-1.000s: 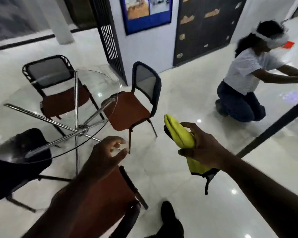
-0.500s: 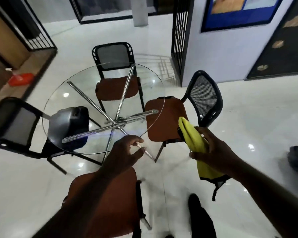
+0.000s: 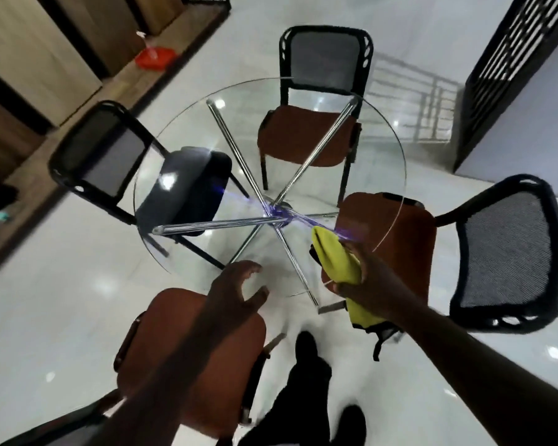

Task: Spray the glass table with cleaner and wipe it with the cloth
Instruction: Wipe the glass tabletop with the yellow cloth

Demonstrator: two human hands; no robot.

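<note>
The right hand is wrapped round a bunched yellow cloth, holding it over the near right part of the round glass table; whether it touches the glass I cannot tell. The left hand hangs at the near rim, fingers loosely curled, holding nothing. Chrome legs cross beneath the glass, and four mesh-backed chairs ring it

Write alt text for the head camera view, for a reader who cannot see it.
Seen from above, a person's right hand grips a yellow cloth over the near right part of a round glass table with chrome legs. The left hand, empty with fingers loosely curled, hovers at the table's near edge. Four chairs stand around the table.
</note>
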